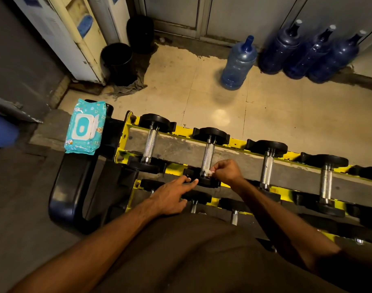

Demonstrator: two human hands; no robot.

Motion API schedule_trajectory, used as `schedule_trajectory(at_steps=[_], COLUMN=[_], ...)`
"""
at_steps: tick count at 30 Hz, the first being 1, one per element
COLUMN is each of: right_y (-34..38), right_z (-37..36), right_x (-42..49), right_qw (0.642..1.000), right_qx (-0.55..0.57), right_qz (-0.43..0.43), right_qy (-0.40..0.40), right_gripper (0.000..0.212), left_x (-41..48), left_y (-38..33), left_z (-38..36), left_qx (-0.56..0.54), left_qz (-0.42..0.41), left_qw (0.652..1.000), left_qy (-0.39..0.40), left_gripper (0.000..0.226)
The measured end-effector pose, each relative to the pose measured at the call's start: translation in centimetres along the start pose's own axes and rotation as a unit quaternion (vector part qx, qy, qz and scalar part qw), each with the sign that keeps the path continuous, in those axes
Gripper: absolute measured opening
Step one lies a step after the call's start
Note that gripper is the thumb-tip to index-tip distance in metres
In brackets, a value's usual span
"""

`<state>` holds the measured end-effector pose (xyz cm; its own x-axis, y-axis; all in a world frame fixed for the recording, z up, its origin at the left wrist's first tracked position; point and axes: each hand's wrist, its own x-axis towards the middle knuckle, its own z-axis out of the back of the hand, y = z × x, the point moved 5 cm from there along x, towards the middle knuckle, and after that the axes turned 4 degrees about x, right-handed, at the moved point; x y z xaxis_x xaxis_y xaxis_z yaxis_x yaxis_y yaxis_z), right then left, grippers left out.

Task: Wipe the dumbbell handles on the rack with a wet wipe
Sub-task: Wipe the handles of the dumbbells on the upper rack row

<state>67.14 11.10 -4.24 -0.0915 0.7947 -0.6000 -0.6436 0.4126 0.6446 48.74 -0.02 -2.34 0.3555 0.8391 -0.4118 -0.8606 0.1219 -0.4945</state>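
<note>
The right hand pinches a small bunched wet wipe in curled fingertips against the near end of the second dumbbell handle on the top tier of the yellow rack. That knurled handle has its long axis running away from the person, from the near black head under the hand up to the far head. The unwiped length therefore lies straight ahead of the wipe, and the stroke looks set to go forward along the bar rather than sideways. The left hand holds nothing; its fingers are stretched out with the tips resting on the edge of the near head, probably to steady the dumbbell. It sits just left of the wipe, so the right hand is the one on the work. One handle lies to the left, and two more lie to the right, all parallel and well apart, so the right arm has the shorter reach to those two. The pack of wipes lies off the rack's left end on a black pad, turquoise with a white flip lid and cartoon figures. Its print is too small to read, and no brand or weight marking is legible on the dumbbells or rack
</note>
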Motion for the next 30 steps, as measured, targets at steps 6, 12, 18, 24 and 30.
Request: schedule_trajectory(at_steps=[6,12,18,24,30], right_y=[-0.2,-0.4,0.8,2.2,4.0], right_z=[-2.1,-0.1,-0.2,0.0,-1.2], right_x=[1.4,0.7,-1.0,-1.2,-0.1], right_qw=[0.994,0.991,0.981,0.963,0.947], right_qx=[0.002,-0.024,-0.103,-0.092,-0.215], right_qz=[-0.105,-0.092,0.163,0.210,0.238], right_qy=[0.014,0.099,0.009,-0.139,0.016], right_gripper=[0.015,0.013,0.006,0.006,0.007], left_x=[0.0,0.1,0.5,0.8,1.2], left_y=[-0.2,0.1,-0.5,-0.8,-0.5], left_z=[0.1,0.1,0.8,0.3,0.7], left_qx=[0.033,0.024,0.020,0.010,0.002], left_qz=[-0.001,-0.006,-0.018,-0.030,-0.039], left_qw=[0.999,0.999,0.995,0.997,0.996], left_qy=[-0.007,-0.032,-0.092,-0.076,-0.076], left_gripper=[0.077,0.072,0.060,0.063,0.061])
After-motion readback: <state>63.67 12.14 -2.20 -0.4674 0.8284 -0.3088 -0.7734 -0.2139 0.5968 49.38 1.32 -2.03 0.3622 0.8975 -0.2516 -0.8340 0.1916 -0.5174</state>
